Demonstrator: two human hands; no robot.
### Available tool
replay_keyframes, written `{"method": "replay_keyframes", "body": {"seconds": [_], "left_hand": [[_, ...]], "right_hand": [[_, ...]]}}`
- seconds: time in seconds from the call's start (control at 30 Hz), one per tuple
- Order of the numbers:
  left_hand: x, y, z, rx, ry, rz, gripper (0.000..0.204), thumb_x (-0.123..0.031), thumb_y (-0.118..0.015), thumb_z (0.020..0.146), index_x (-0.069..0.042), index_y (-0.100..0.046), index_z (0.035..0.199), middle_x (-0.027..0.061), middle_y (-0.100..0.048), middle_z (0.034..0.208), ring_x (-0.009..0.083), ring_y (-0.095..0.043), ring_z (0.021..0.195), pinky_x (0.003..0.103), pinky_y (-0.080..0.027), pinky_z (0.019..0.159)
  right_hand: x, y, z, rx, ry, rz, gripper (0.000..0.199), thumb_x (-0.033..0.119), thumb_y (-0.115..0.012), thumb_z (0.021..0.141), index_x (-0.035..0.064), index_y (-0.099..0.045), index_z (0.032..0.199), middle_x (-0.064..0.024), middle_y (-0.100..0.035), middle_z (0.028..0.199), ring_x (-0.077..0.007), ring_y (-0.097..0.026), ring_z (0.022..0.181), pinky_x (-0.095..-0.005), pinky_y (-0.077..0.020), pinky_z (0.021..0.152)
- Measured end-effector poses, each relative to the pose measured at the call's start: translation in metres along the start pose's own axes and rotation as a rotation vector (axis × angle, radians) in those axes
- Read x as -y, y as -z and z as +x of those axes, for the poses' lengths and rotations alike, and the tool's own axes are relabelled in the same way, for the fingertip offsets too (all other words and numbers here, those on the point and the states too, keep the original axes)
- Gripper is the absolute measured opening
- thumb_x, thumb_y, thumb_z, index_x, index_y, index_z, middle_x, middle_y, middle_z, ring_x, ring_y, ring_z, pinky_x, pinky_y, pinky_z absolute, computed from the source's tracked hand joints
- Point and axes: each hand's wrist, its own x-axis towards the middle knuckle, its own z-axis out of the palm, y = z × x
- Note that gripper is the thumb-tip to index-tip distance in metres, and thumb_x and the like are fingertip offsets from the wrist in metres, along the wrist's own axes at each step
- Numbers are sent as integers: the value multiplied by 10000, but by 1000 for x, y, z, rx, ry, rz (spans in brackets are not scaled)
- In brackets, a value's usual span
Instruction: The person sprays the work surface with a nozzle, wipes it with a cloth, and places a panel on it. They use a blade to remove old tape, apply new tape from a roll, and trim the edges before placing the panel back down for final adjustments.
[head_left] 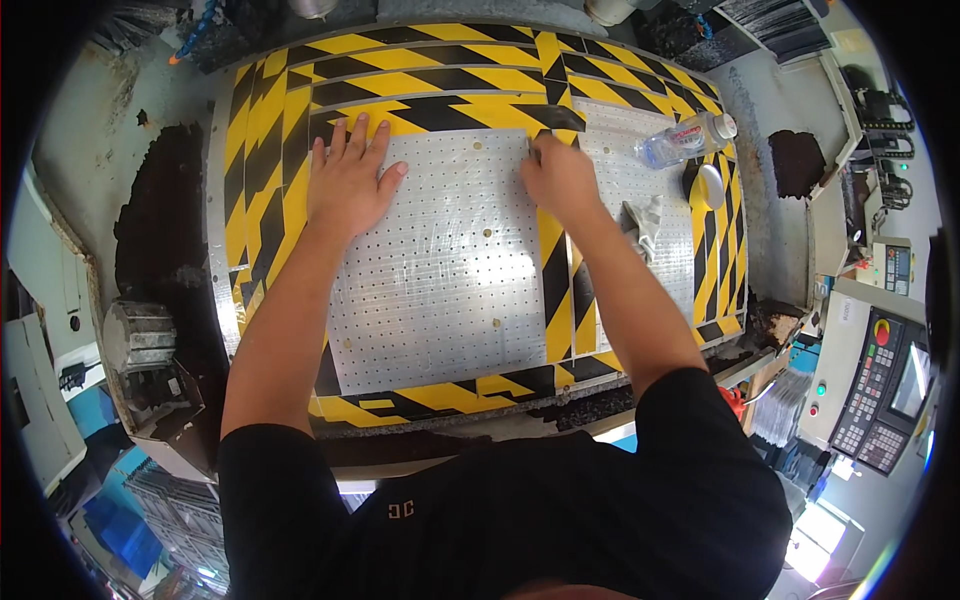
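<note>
We see the perforated plate (440, 270) lying in the middle of the table (225, 200), with striped tape (400, 90) behind it and along both sides. Our left hand (348, 180) lies flat on the plate's far left part; our right hand (560, 178) rests at its far right edge. Farther right lie a bottle (685, 140), a round lid (710, 185) and a crumpled rag (645, 222); a control panel (880, 390) stands beyond the table's right end.
</note>
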Motion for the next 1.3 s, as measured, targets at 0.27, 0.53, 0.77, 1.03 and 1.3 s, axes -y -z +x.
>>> {"method": "replay_keyframes", "body": {"seconds": [0.27,0.53,0.77,1.03,1.3], "left_hand": [[-1,1,-4,-33,16,3,663,-571,-357,1034,-215,-310,1591,84,-243,1669,323,-177,1547,524,-121,1248],[10,-3,-12,-136,25,-156,642,-493,-493,998,-180,-380,1547,92,-363,1595,289,-259,1504,487,-157,1235],[-50,49,-79,-115,-173,-1255,371,-113,-798,849,-39,-660,1185,93,-697,959,211,-672,859,315,-542,753],[23,63,-127,-20,121,-1058,144,-73,-679,926,-50,-650,1065,117,-710,948,202,-696,854,316,-534,754],[251,110,-154,-118,541,28,650,-181,-639,918,-201,-396,1521,249,-683,1094,430,-673,1007,494,-545,836]], "right_hand": [[-39,37,19,30,-110,-130,311,343,-633,943,57,-701,1045,-215,-708,1035,-394,-669,1030,-454,-528,893],[-5,68,27,61,124,78,233,290,-653,912,63,-704,928,-173,-716,888,-371,-692,869,-455,-541,765],[49,37,-97,338,136,868,239,230,-718,949,14,-702,1050,-44,-695,872,-113,-640,784,-287,-526,717],[54,5,-47,186,218,518,516,395,-629,982,-20,-626,1290,-241,-680,1208,-336,-684,1072,-393,-533,924],[136,-69,20,196,372,-193,894,616,-441,992,-103,-322,1510,-280,-229,1626,-393,-170,1536,-446,-121,1257]]}}
